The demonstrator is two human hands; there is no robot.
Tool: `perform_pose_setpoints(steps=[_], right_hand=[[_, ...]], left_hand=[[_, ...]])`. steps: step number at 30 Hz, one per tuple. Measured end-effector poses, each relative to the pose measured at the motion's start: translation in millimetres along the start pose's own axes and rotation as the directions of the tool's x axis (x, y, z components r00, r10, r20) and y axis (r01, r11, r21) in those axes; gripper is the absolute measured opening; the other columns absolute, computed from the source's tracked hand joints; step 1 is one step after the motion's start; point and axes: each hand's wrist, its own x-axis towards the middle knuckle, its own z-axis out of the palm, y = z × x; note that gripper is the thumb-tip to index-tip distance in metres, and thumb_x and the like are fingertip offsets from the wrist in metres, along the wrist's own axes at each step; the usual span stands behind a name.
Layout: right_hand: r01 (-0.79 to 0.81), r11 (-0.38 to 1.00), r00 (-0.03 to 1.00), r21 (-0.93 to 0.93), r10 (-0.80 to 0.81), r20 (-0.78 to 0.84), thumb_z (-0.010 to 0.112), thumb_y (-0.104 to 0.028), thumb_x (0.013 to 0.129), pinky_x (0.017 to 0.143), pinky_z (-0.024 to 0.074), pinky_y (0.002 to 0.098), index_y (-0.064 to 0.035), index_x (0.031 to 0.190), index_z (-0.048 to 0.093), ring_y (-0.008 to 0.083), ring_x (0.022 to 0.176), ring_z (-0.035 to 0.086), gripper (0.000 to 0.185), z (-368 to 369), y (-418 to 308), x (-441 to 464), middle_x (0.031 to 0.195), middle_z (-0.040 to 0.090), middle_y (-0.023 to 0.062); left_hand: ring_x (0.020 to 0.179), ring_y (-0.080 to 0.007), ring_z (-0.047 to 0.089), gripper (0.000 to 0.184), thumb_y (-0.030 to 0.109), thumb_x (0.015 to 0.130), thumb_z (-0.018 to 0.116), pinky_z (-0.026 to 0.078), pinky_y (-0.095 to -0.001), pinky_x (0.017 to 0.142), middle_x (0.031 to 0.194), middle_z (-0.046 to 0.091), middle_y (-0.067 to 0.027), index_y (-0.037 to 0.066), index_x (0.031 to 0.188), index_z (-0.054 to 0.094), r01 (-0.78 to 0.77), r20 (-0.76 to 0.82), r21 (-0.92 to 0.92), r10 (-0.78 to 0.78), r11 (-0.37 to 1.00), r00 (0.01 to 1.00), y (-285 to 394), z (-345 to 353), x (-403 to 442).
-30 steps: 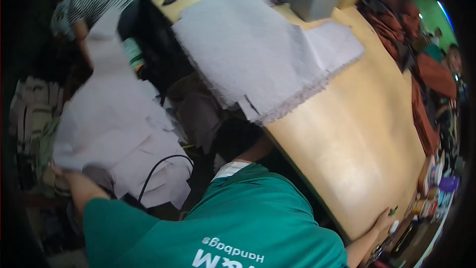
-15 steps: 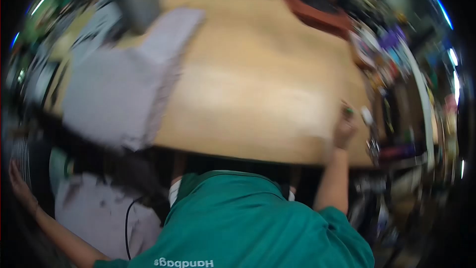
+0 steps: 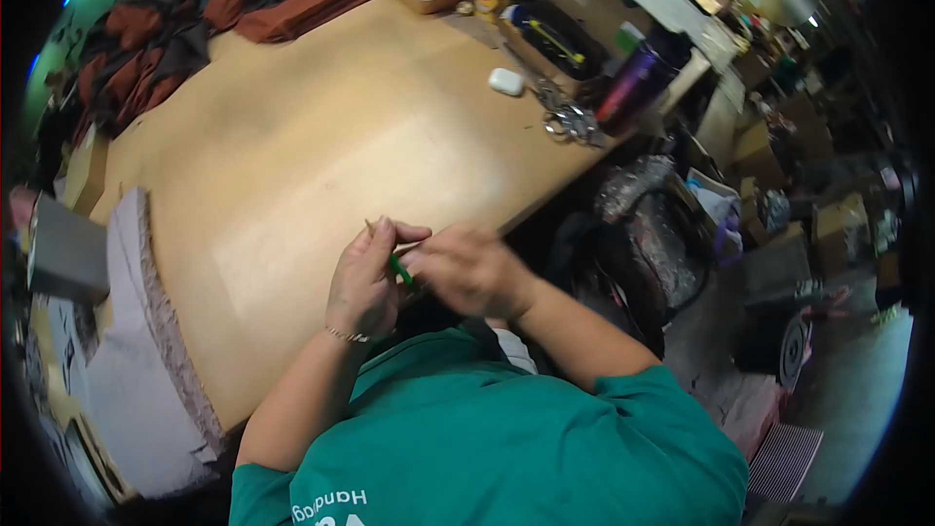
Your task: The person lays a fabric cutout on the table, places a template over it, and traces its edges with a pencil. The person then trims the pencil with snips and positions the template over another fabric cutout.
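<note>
Both hands are close together over the table's front edge. Between the thumb and fingers of my left hand [image 3: 362,273] is a thin green pencil-like stick [image 3: 400,270], tilted, with a narrow pale tip showing above the thumb. My right hand [image 3: 472,268] is just beside its green lower end, fingers bent toward it. Motion smears those fingers, so whether they touch the stick or hold anything is hidden. Beneath lies the light wooden table [image 3: 321,146].
Grey fabric pieces [image 3: 146,360] lie at the left, near a grey box-shaped container [image 3: 68,251]. Rust-and-dark cloth [image 3: 146,49] is at the back left. Scissors [image 3: 570,123], a white case [image 3: 506,82] and a purple bottle [image 3: 638,83] stand or lie toward the right edge.
My view has turned right. My right hand came from the table's right side with something green, and my left hand came in from far left; now they are together, with the green stick in my left.
</note>
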Motion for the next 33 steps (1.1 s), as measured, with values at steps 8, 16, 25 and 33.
perform_pose_setpoints(steps=[8, 16, 25, 33], right_hand=[[-0.495, 0.581, 0.834, -0.646, 0.525, -0.167, 0.053, -0.014, 0.07, 0.074, 0.0376, 0.0374, -0.0047, 0.082, 0.058, 0.0294, 0.083, 0.047, 0.016, -80.0, 156.9, -26.0, 0.084, 0.053, 0.0117], [-0.456, 0.215, 0.606, -0.864, 0.786, -0.124, 0.05, -0.017, 0.071, 0.077, 0.0409, 0.0462, -0.0041, 0.087, 0.059, 0.0326, 0.097, 0.043, 0.023, -80.2, 179.4, -5.3, 0.103, 0.045, 0.0147], [-0.295, 0.128, 0.543, -0.947, 0.838, -0.056, 0.044, -0.012, 0.077, 0.077, 0.0425, 0.0423, -0.0002, 0.085, 0.059, 0.0308, 0.1, 0.041, 0.02, -65.2, 184.2, 2.5, 0.107, 0.043, 0.0142], [-0.314, 0.091, 0.472, -0.945, 0.879, -0.072, 0.046, -0.012, 0.076, 0.079, 0.0412, 0.0438, 0.0011, 0.089, 0.058, 0.0313, 0.104, 0.037, 0.023, -65.1, 188.1, 4.1, 0.112, 0.039, 0.013]], left_hand=[[0.047, -0.0036, 0.031, 0.03, 0.024, 0.084, 0.034, 0.026, -0.0156, 0.043, 0.061, 0.037, 0.0032, 0.002, 0.099, 0.047, -0.032, -0.089, 0.385, 0.072, 0.922, 0.993, 22.9, -23.7, -8.5], [0.049, -0.0051, 0.032, 0.048, 0.017, 0.081, 0.031, 0.026, -0.0165, 0.043, 0.069, 0.043, 0.0017, -0.003, 0.124, 0.026, 0.067, -0.113, 0.097, -0.056, 0.993, 0.992, 20.0, -35.2, -13.6], [0.043, -0.005, 0.031, 0.047, 0.021, 0.085, 0.03, 0.026, -0.0156, 0.037, 0.071, 0.046, -0.001, 0.001, 0.126, 0.022, 0.165, 0.072, -0.181, -0.154, 0.97, 0.985, 16.8, -41.8, -15.8], [0.042, -0.005, 0.03, 0.047, 0.02, 0.083, 0.029, 0.025, -0.0149, 0.035, 0.07, 0.046, -0.0032, -0.002, 0.125, 0.024, 0.171, 0.135, -0.26, -0.14, 0.95, 0.981, 11.5, -51.6, -14.4]])
